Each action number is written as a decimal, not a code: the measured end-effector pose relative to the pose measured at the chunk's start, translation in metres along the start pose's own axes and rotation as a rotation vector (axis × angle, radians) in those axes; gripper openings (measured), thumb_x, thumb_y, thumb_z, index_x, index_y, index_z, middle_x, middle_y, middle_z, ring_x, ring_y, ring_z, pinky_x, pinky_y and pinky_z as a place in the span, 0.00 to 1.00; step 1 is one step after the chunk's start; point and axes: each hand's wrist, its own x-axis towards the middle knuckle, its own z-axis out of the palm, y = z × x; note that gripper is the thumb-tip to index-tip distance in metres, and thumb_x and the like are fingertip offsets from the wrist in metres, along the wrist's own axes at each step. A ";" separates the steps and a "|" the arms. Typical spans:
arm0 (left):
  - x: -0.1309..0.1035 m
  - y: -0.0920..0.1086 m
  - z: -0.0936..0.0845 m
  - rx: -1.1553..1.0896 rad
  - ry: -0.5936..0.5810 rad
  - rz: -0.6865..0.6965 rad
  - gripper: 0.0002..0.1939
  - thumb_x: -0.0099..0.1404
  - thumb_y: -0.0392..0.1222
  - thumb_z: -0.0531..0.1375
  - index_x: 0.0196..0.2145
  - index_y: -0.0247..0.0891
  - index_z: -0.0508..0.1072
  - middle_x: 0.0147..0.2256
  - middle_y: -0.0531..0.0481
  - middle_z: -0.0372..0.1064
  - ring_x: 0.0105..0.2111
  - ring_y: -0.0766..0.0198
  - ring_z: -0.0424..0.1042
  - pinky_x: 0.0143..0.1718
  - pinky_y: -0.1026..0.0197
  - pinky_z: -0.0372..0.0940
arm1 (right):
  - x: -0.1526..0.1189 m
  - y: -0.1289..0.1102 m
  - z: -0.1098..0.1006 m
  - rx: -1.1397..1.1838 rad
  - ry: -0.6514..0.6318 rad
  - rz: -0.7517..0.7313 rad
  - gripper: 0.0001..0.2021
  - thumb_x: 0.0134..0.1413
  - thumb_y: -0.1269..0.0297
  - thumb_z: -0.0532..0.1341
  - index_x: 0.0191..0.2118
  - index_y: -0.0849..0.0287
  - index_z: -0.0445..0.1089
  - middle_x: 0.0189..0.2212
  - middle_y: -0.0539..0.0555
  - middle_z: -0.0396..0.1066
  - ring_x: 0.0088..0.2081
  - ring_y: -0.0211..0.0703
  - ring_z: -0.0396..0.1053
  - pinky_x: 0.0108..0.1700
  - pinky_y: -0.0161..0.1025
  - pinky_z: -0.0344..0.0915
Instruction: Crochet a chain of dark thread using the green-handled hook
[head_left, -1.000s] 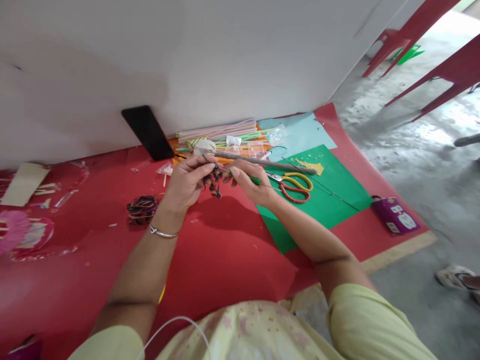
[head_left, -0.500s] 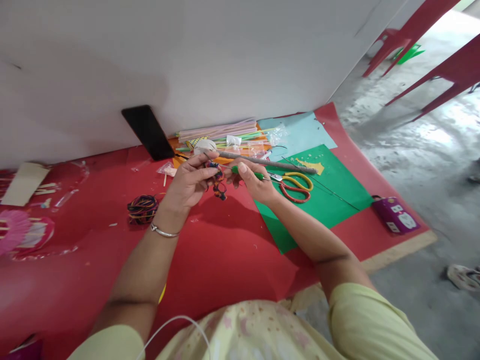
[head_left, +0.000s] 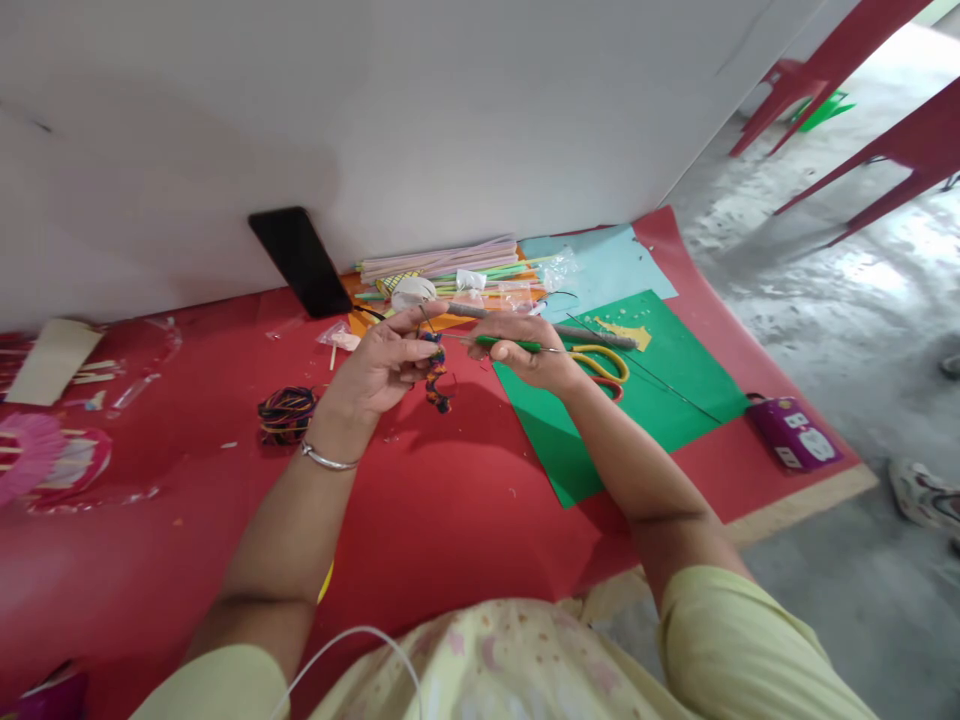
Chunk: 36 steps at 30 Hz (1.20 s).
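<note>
Between the thumb and fingers of my left hand (head_left: 386,362) is a short crocheted strip (head_left: 436,385) of dark multicoloured yarn, which hangs down in a curl. My right hand (head_left: 529,352) holds a crochet hook (head_left: 508,344) by its green grip, the thin shaft pointing left to the strip. Whether the hook's tip sits in a loop is too small to tell. A ball of the same dark yarn (head_left: 287,415) lies on the red sheet left of my left wrist. Scissors (head_left: 600,365) with yellow and red handles lie partly hidden behind my right hand.
A phone (head_left: 301,262) leans on the wall. Pipe cleaners (head_left: 442,262) and a grey stick (head_left: 592,335) lie behind my hands. Green paper (head_left: 660,400) and light-blue paper (head_left: 607,270) cover the right side. A purple box (head_left: 793,432) stands near the table's right edge; pink craft pieces (head_left: 56,460) lie at left.
My right hand has moved a little to the right with the crochet hook, away from my left hand, and covers more of the scissors. My left hand stays nearly still, holding the strip.
</note>
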 end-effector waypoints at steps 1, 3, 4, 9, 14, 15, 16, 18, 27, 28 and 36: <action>0.000 0.000 -0.001 0.004 0.000 -0.004 0.28 0.48 0.34 0.78 0.49 0.42 0.88 0.22 0.55 0.73 0.18 0.71 0.66 0.17 0.69 0.47 | 0.001 -0.002 -0.002 -0.028 -0.014 -0.013 0.26 0.69 0.36 0.68 0.48 0.55 0.89 0.36 0.59 0.84 0.44 0.51 0.84 0.48 0.43 0.78; 0.000 0.000 -0.002 0.016 0.002 -0.005 0.26 0.48 0.35 0.78 0.48 0.41 0.88 0.23 0.53 0.75 0.19 0.70 0.67 0.17 0.68 0.47 | 0.003 -0.008 -0.005 -0.070 -0.040 -0.044 0.25 0.69 0.37 0.68 0.48 0.54 0.90 0.35 0.59 0.85 0.45 0.52 0.84 0.53 0.45 0.78; 0.000 0.001 -0.003 0.022 0.005 -0.001 0.25 0.48 0.35 0.78 0.47 0.40 0.88 0.23 0.53 0.75 0.19 0.70 0.67 0.18 0.68 0.48 | 0.004 -0.011 -0.006 -0.084 -0.050 -0.056 0.24 0.69 0.38 0.68 0.49 0.54 0.90 0.36 0.58 0.85 0.45 0.52 0.85 0.54 0.46 0.78; -0.001 0.003 -0.003 0.019 0.031 0.014 0.22 0.47 0.34 0.77 0.43 0.40 0.89 0.24 0.53 0.75 0.19 0.72 0.66 0.18 0.69 0.48 | 0.008 -0.024 -0.013 -0.124 -0.073 -0.036 0.23 0.67 0.37 0.70 0.48 0.52 0.90 0.38 0.58 0.86 0.45 0.53 0.85 0.54 0.47 0.79; -0.001 -0.001 0.004 0.043 0.037 0.066 0.22 0.47 0.34 0.78 0.43 0.39 0.89 0.27 0.51 0.77 0.21 0.71 0.68 0.19 0.69 0.52 | 0.002 -0.010 -0.002 0.018 -0.035 0.076 0.24 0.70 0.38 0.68 0.40 0.55 0.88 0.36 0.57 0.84 0.38 0.46 0.80 0.42 0.42 0.78; -0.001 -0.003 0.006 0.066 0.055 0.104 0.22 0.47 0.35 0.79 0.43 0.39 0.89 0.27 0.51 0.77 0.22 0.70 0.69 0.19 0.69 0.54 | 0.000 -0.006 0.004 0.089 -0.012 0.121 0.25 0.71 0.38 0.66 0.40 0.56 0.87 0.36 0.57 0.84 0.35 0.44 0.78 0.37 0.39 0.76; 0.000 -0.006 0.008 0.100 0.087 0.158 0.22 0.46 0.35 0.80 0.42 0.40 0.89 0.28 0.51 0.77 0.23 0.70 0.71 0.21 0.68 0.57 | -0.001 -0.001 0.012 0.155 0.018 0.164 0.27 0.71 0.36 0.65 0.39 0.57 0.86 0.34 0.55 0.82 0.33 0.41 0.76 0.33 0.36 0.74; 0.002 -0.012 0.013 0.193 0.200 0.332 0.21 0.46 0.35 0.81 0.41 0.41 0.89 0.29 0.53 0.76 0.26 0.69 0.72 0.24 0.68 0.63 | -0.003 0.004 0.027 0.285 0.097 0.280 0.27 0.72 0.35 0.64 0.43 0.56 0.84 0.39 0.54 0.81 0.30 0.36 0.73 0.30 0.33 0.71; 0.003 -0.018 0.018 0.293 0.307 0.507 0.18 0.51 0.39 0.82 0.41 0.43 0.89 0.28 0.54 0.76 0.28 0.67 0.74 0.30 0.64 0.69 | -0.001 -0.015 0.049 0.395 0.112 0.378 0.32 0.63 0.28 0.67 0.42 0.59 0.82 0.40 0.58 0.85 0.39 0.45 0.85 0.42 0.40 0.84; 0.003 -0.016 0.017 0.239 0.270 0.460 0.20 0.49 0.40 0.83 0.41 0.43 0.89 0.27 0.55 0.75 0.26 0.68 0.71 0.27 0.65 0.66 | -0.001 -0.016 0.048 0.374 0.125 0.356 0.32 0.64 0.28 0.67 0.41 0.59 0.82 0.39 0.58 0.85 0.38 0.45 0.85 0.41 0.40 0.84; 0.001 -0.006 0.013 0.093 0.231 0.238 0.19 0.51 0.44 0.82 0.40 0.41 0.89 0.30 0.51 0.78 0.19 0.75 0.60 0.17 0.67 0.46 | -0.001 -0.015 0.049 0.306 0.177 0.363 0.35 0.61 0.23 0.65 0.37 0.57 0.81 0.34 0.57 0.84 0.33 0.45 0.83 0.32 0.38 0.77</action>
